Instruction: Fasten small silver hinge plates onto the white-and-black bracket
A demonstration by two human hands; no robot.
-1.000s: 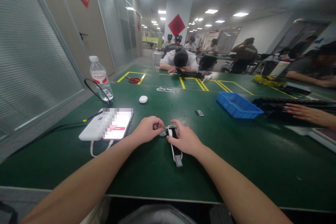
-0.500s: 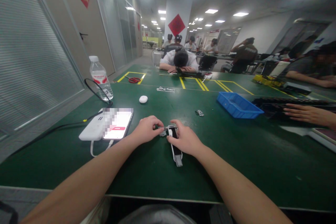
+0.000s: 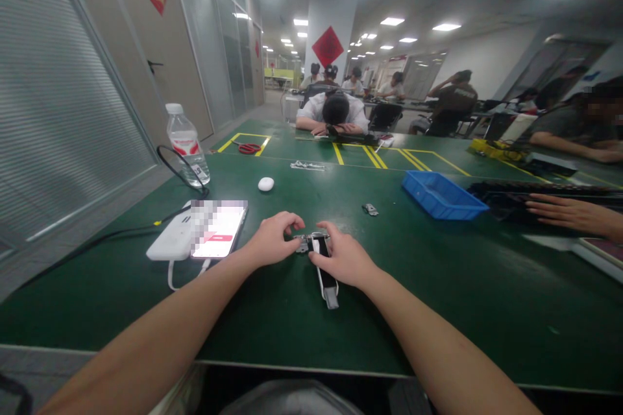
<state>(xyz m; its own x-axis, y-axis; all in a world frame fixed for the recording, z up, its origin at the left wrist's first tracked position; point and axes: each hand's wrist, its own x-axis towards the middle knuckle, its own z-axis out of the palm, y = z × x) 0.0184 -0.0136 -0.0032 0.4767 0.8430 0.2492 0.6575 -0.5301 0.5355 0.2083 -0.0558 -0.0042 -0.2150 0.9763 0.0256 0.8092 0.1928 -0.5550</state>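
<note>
In the middle of the near table, my right hand [image 3: 349,258] grips a long, narrow device with a black face and white edges [image 3: 328,280]; its grey tip points toward me. My thumb lies along its near-left side and my forefinger reaches over its far end. A small silver metal piece [image 3: 302,244] sits at the device's far-left end, and whether the two are joined I cannot tell. Beside that piece is my left hand [image 3: 275,240], its curled forefinger parted from the thumb. The thumb tip is at the metal piece's left edge.
On the left are a phone [image 3: 221,233], a white power bank [image 3: 170,233] with cables and a water bottle [image 3: 187,146]. A white earbud case [image 3: 265,184], another metal piece [image 3: 370,209] and a blue tray [image 3: 442,196] lie farther out. A co-worker's hand [image 3: 574,213] is at right.
My left forefinger and thumb have come apart, and the left hand has shifted slightly left, showing more of the metal piece. My right hand and the device have stayed in place.
</note>
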